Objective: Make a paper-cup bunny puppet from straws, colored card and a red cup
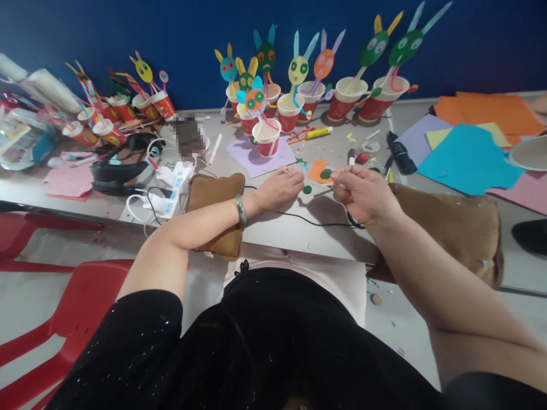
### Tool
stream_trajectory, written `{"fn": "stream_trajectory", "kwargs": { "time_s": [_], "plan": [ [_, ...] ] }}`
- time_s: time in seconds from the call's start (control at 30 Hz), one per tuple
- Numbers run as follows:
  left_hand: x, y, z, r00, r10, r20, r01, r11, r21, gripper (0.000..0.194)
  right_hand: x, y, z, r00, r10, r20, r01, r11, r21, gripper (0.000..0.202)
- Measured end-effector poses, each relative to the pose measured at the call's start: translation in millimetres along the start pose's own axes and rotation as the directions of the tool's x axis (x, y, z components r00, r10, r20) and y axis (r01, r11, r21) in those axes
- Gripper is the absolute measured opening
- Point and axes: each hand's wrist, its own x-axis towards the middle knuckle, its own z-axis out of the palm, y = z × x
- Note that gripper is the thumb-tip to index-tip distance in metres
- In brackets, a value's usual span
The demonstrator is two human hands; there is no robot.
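My right hand (pixel 365 191) pinches a dark green paper oval (pixel 326 173) at its fingertips, above a small orange paper piece (pixel 318 169) on the table. My left hand (pixel 280 189) rests on the tabletop with its fingers curled; what they hold, if anything, is hidden. Just beside its fingertips is a second green paper oval (pixel 307 189). Beyond my left hand, a red and white paper cup (pixel 268 142) with an orange-faced paper figure (pixel 255 101) stands on a lilac sheet (pixel 243 159).
Several cups with paper figures (pixel 350 97) line the blue wall. Coloured paper (pixel 470 159) lies right, near a black glue-like tube (pixel 401 155). Brown cushions (pixel 213 210) (pixel 448 228) flank my arms. A power strip (pixel 177 182) and black cable (pixel 307 219) lie on the table.
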Motion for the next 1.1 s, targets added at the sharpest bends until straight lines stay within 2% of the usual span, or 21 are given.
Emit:
{"fn": "stream_trajectory", "kwargs": {
  "time_s": [0.07, 0.13, 0.23, 0.33, 0.4, 0.47, 0.53, 0.6, 0.77, 0.97, 1.1],
  "plan": [
    [0.8, -3.9, -3.3, 0.988, -0.14, -0.062, 0.132, 0.984, -0.119, 0.018, 1.9, -0.8, 1.1, 1.0, 0.006, 0.014, -0.007, 1.0, 0.007, 0.036],
    [2.1, -8.6, -6.4, 0.958, -0.267, -0.107, 0.23, 0.933, -0.276, 0.013, 3.8, -2.2, 1.9, 0.999, 0.015, 0.032, -0.016, 1.0, 0.009, 0.041],
    [5.6, -14.9, -8.4, 0.904, -0.419, -0.088, 0.312, 0.786, -0.534, 0.013, 5.3, -5.8, 3.3, 0.998, 0.026, 0.059, -0.027, 1.0, 0.015, 0.045],
    [10.5, -16.0, -8.7, 0.849, -0.525, 0.069, 0.378, 0.511, -0.772, 0.019, 4.1, -11.2, 5.9, 0.997, 0.024, 0.08, -0.026, 0.999, 0.019, 0.043],
    [13.3, -12.5, -10.9, 0.806, -0.546, 0.227, 0.418, 0.255, -0.872, 0.027, 2.3, -15.6, 8.3, 0.995, 0.017, 0.103, -0.018, 1.0, 0.013, 0.043],
    [14.7, -7.0, -15.9, 0.775, -0.506, 0.379, 0.443, 0.006, -0.897, 0.034, 0.4, -20.2, 10.8, 0.991, 0.003, 0.132, -0.003, 1.0, 0.002, 0.045],
    [14.5, -1.3, -23.1, 0.754, -0.434, 0.493, 0.476, -0.157, -0.866, 0.035, -1.0, -24.5, 13.0, 0.987, -0.012, 0.162, 0.014, 1.0, -0.013, 0.05],
    [13.4, 3.0, -30.9, 0.737, -0.386, 0.555, 0.491, -0.259, -0.832, 0.03, -2.0, -28.0, 14.5, 0.983, -0.029, 0.182, 0.034, 0.999, -0.029, 0.054],
    [11.4, 9.1, -44.6, 0.729, -0.327, 0.602, 0.471, -0.399, -0.787, 0.027, -3.4, -31.6, 15.8, 0.983, -0.048, 0.179, 0.058, 0.997, -0.053, 0.052],
    [11.7, 15.4, -50.0, 0.753, -0.301, 0.586, 0.436, -0.439, -0.786, 0.021, -2.9, -30.1, 14.8, 0.988, -0.045, 0.151, 0.056, 0.996, -0.074, 0.053],
    [11.8, 17.6, -50.9, 0.743, -0.32, 0.588, 0.424, -0.454, -0.783, 0.01, -2.0, -28.8, 13.3, 0.984, -0.072, 0.162, 0.092, 0.989, -0.12, 0.052]
  ]
}}
